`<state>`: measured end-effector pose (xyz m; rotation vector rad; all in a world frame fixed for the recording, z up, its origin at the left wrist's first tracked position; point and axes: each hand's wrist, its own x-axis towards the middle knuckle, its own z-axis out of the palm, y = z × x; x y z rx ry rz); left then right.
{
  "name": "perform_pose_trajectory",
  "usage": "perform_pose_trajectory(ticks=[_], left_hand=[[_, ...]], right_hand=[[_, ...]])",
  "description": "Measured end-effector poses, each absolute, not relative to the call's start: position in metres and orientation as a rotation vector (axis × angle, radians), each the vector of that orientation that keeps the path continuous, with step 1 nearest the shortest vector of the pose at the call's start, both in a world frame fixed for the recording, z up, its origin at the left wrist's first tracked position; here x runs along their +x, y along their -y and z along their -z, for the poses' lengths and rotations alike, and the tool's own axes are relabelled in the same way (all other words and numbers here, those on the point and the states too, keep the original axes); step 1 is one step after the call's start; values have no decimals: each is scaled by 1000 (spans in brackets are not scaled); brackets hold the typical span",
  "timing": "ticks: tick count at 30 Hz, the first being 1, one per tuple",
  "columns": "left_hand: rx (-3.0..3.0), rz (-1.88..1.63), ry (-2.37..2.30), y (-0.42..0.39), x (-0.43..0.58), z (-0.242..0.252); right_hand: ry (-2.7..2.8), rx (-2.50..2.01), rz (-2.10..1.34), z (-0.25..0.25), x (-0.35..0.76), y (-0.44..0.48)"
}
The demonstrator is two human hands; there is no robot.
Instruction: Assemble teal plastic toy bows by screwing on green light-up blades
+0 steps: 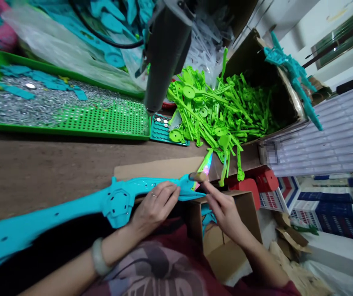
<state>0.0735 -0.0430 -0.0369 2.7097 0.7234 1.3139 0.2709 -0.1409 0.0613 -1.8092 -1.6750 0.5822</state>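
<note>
A long turquoise plastic toy part (119,203) with an octagonal hub stretches from the left edge to the middle. My left hand (159,201), wearing a ring, is closed over it near its right end. There my right hand (226,207) has its fingertips against a small tan, dark-ended piece (198,176), which is blurred, and the tip of the turquoise part. Just behind the tan piece lies a lime-green plastic piece with a shiny rainbow-coloured surface (206,164). Contact points under the fingers are hidden.
A green tray (102,133) of small metal pieces stands behind the turquoise part. A dark powered-tool body (167,57) hangs above the table. Lime-green parts (216,107) spill from a cardboard box (290,90). Another open box (250,218) stands below my right hand.
</note>
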Motion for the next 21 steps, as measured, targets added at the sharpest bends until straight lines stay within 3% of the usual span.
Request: perform_pose_trajectory(ticks=[7, 11, 16, 21], left_hand=[[2624, -1420, -787, 43, 77, 36], [2668, -1402, -865, 43, 80, 39], [2740, -1309, -1068, 47, 75, 36], [2769, -1102, -1158, 52, 69, 22]], right_hand=[[1920, -1798, -673, -67, 281, 115], [2376, -1612, -315, -77, 253, 46], [3014, -978, 231, -73, 138, -62], [3208, -668, 194, -73, 71, -128]])
